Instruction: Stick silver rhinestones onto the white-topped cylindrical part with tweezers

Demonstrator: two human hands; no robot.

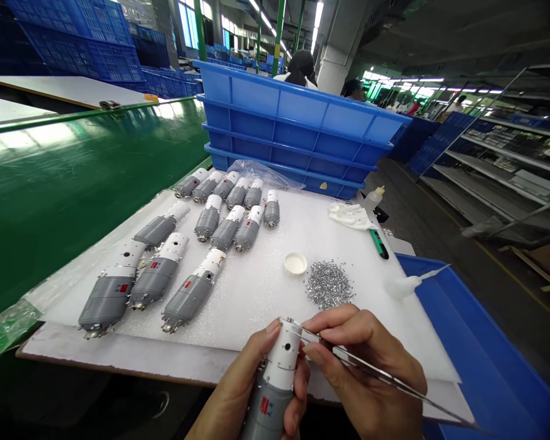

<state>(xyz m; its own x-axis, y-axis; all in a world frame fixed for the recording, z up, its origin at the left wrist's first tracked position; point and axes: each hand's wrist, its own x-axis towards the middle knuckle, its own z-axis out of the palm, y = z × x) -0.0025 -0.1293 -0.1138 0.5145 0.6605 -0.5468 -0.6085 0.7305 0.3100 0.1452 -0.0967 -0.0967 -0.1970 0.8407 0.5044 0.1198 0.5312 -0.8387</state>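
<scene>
My left hand is shut around a grey-and-white cylindrical model part, which stands tilted with its white end up. My right hand pinches long steel tweezers, and their tips reach the top rim of that part. Whatever the tips hold is too small to tell. Several similar grey-and-white parts lie in rows on a white foam sheet. Ahead of my right hand are a heap of tiny silver pieces and a small white lid.
Stacked blue plastic crates stand behind the foam. A green bench surface runs along the left. A dropper bottle, white cloth and green-handled tool lie at the far right corner. A blue tray borders the right side.
</scene>
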